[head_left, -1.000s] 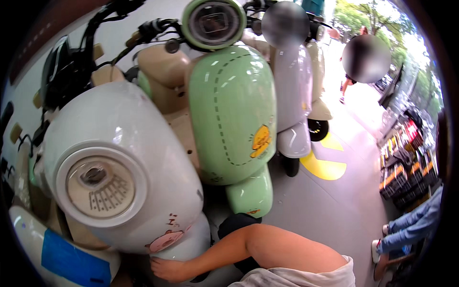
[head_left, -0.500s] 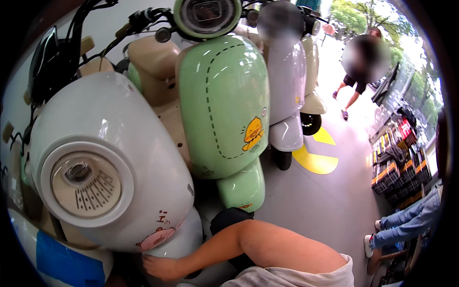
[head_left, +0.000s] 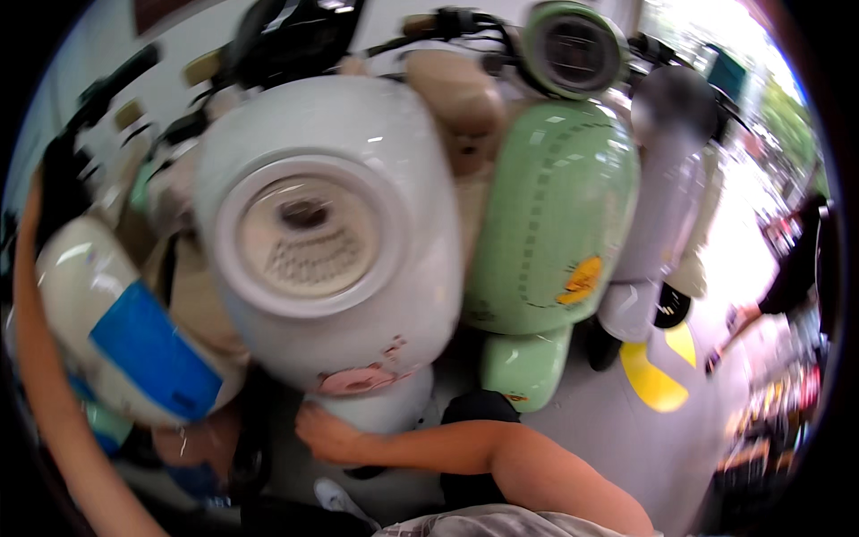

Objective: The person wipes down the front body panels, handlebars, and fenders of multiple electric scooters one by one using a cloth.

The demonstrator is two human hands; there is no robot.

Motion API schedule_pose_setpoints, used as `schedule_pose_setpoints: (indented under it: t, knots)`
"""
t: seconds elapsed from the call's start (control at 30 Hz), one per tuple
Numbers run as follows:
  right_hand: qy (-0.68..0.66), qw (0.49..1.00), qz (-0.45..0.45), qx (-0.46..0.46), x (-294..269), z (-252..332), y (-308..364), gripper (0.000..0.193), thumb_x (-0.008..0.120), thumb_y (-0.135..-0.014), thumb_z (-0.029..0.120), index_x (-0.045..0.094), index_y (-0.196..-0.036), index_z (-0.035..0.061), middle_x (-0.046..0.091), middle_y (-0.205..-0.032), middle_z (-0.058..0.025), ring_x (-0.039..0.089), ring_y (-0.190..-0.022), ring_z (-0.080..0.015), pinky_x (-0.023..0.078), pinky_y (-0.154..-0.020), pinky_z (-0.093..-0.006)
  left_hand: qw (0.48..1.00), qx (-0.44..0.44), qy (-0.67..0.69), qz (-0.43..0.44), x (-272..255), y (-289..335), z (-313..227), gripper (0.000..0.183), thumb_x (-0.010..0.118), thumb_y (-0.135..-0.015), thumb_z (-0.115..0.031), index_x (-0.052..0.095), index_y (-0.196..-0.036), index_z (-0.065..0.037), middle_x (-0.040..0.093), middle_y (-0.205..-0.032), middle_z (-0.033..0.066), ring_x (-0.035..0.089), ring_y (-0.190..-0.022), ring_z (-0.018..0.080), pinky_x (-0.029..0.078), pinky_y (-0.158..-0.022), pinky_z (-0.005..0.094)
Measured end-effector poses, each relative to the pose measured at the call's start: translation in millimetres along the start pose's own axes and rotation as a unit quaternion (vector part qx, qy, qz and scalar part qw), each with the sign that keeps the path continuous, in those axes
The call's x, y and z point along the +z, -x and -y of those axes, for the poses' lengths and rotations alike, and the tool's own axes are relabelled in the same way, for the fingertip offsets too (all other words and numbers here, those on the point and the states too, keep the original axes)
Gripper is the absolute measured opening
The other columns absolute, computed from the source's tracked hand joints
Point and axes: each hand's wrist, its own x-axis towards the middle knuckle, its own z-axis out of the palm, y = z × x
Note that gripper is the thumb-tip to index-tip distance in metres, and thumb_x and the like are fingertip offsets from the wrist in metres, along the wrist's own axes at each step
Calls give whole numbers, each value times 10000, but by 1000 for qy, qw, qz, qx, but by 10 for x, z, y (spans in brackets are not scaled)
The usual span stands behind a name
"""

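A pale grey-white scooter (head_left: pixel 412 134) with a round cream headlight panel and a pink pig sticker stands before me. My right hand (head_left: pixel 329 435) is low at its front fender (head_left: pixel 394 407), fingers curled closed against the fender's left edge. Along the far left, my left forearm (head_left: pixel 45 358) reaches up toward a black handlebar (head_left: pixel 67 183) of the neighbouring cream scooter (head_left: pixel 76 259). The fingers of that hand are too blurred and dark to make out. A blue patch (head_left: pixel 157 349) covers part of the cream scooter's front.
To the right stand a green scooter (head_left: pixel 546 215) with a duck sticker and a lilac-grey scooter (head_left: pixel 658 206). A yellow marking (head_left: pixel 653 376) lies on the grey floor. Stacked boxes (head_left: pixel 761 421) and a person in dark clothes (head_left: pixel 796 259) are at the right edge.
The view has swung left, so the scooters sit farther right in it. My left arm has come into view at the left. My right hand stays at the fender.
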Motion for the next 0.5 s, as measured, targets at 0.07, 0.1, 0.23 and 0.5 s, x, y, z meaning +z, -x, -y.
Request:
schedule_pose_setpoints:
  t: [0.07,0.1,0.23,0.5]
  knots:
    - [19,998,-63,-9,-50,-19,54,383,666,-816,296,687,-1048,-8,637,-1175,-205,521,-1245,-380,346,-1138,-499,994,83,64,33,-19,13,341,784,194,-1087,-589,267,-1592,6,246,-1676,137,173,-1560,274,88,-1269,393]
    - [18,997,-77,-24,-52,-14,33,369,667,-811,281,686,-1042,-6,636,-1168,-203,522,-1235,-381,346,-1137,-496,986,115,111,56,-114,98,503,781,187,-1092,-585,260,-1598,5,240,-1680,134,170,-1563,269,83,-1273,385]
    - [51,996,-46,-53,-183,-85,64,361,674,-810,280,676,-1047,8,630,-1153,-196,519,-1221,-381,343,-1137,-488,975,117,-21,188,-114,923,121,582,295,-1100,-369,306,-1587,-51,345,-1586,229,341,-1444,345,246,-1188,441]
    - [75,994,-68,-38,-193,-33,134,402,661,-825,329,672,-1082,20,634,-1146,-169,533,-1222,-348,337,-1153,-469,970,129,-135,155,-746,1640,-139,482,451,-1009,-474,671,-1303,-163,668,-1286,209,653,-1117,422,505,-1005,479]
